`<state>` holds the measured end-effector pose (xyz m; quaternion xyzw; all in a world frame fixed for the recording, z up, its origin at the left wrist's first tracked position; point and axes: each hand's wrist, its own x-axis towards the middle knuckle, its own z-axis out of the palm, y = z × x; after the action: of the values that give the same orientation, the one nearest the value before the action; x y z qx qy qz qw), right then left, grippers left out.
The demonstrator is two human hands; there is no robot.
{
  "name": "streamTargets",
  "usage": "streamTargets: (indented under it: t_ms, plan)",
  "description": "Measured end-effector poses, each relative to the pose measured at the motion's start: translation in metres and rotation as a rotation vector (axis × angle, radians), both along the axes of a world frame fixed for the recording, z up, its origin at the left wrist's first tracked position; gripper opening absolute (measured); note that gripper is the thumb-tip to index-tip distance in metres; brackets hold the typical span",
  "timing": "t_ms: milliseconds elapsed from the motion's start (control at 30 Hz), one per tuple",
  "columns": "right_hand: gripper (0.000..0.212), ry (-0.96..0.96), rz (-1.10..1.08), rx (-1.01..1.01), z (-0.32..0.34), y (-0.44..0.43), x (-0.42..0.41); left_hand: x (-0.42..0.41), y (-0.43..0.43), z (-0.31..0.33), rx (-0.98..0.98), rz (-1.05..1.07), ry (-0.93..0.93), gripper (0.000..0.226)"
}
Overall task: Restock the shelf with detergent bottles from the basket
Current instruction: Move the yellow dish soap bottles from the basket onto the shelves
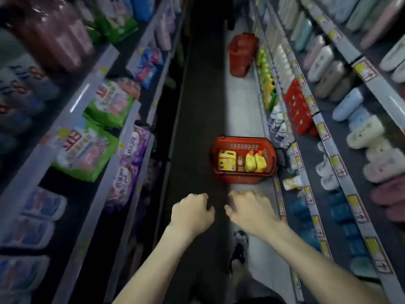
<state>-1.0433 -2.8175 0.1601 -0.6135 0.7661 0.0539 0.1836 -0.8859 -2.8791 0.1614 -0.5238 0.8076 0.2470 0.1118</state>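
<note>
Ahead, the red basket holds yellow detergent bottles — short of it, left hand and right hand hover loosely curled, empty.

The narrow aisle floor runs away from me, its left half in deep shadow and its right half a pale grey strip catching the light. Left of that floor rises a grey metal tiered shelving unit with pale shelf edges, one of them carrying a bright white streak of reflected light. Soft green plastic bags and purple plastic packs crowd its tiers. Right of the floor stands a matching grey shelving rack. Its edges are studded with yellow-and-white price tags, and it holds rows of pastel foam slippers and a block of red cartons. The floor's far end is lost in darkness.
</note>
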Motion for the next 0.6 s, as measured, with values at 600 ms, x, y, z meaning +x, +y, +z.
streamTargets:
  t_ms: [600]
  plan:
    - [0.045, -0.059, -0.042, 0.198, -0.089, -0.144, -0.188, -0.200, -0.160, -0.083, 0.199, -0.103, -0.082, 0.028]
